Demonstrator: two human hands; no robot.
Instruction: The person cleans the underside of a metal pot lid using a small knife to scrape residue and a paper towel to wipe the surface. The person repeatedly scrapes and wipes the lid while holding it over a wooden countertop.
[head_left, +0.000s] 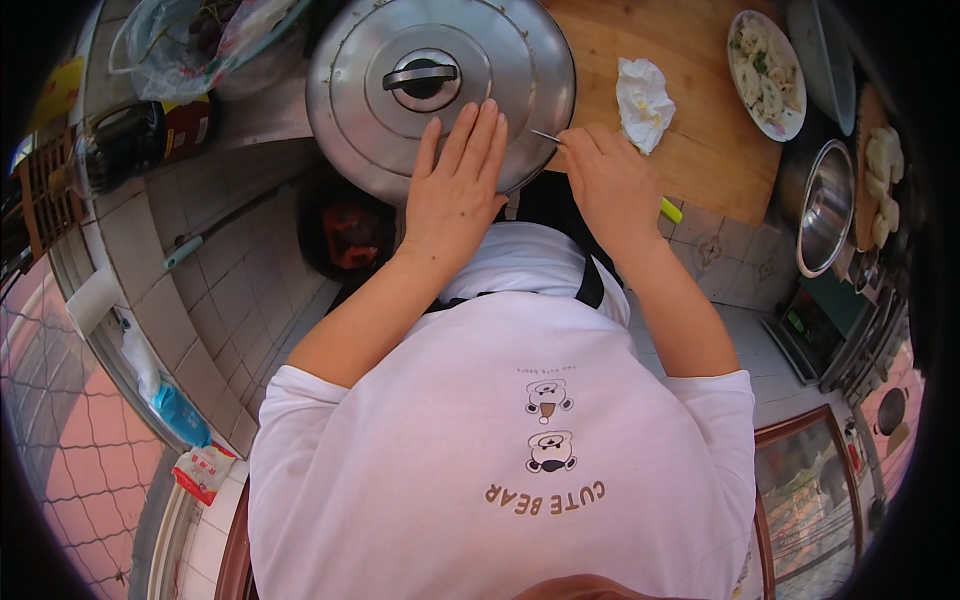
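My left hand (457, 184) lies palm down on the lower part of a round stainless-steel lid (345, 97), fingers spread and pointing away from me. The lid carries a dark knob with a metal bar (421, 77), and small bits cling to its surface. At the lid's right edge, my right hand (611, 184) is closed around a slim tool (544, 136). Its thin metal tip reaches over the lid; a lime-green end (671, 211), apparently its handle, shows behind the hand. My palm hides the tool's middle, so its exact kind is unclear.
A crumpled white tissue (643, 105) rests on the wooden board (697, 169). Right of it are a plate of dumplings (765, 75) and a steel bowl (826, 210). At left stand a dark bottle (124, 146) and a plastic bag (176, 56) holding grapes.
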